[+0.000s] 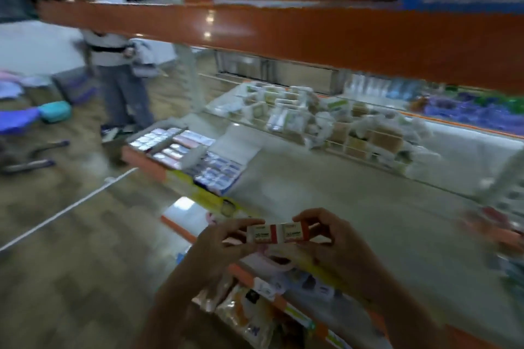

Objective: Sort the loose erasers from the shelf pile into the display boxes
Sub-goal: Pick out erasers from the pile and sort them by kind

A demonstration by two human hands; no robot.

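Both my hands hold two white erasers [277, 233] with red ends, side by side as one row, just in front of the shelf's front edge. My left hand [224, 244] pinches the row's left end, and my right hand [334, 246] pinches its right end. Farther left on the grey shelf [326, 193] sit open display boxes: one with pink and white erasers [173, 144], one with blue-wrapped erasers [218, 173]. A loose pile of packets and small boxes [312, 119] lies behind a low wire rail at the back of the shelf. The whole view is blurred.
An orange shelf beam [283, 34] crosses overhead. A person [119, 85] stands on the floor at the left near a teal case [55, 112]. Bagged goods [243, 312] fill the lower shelf under my hands. Purple and green items [467, 110] lie at the far right.
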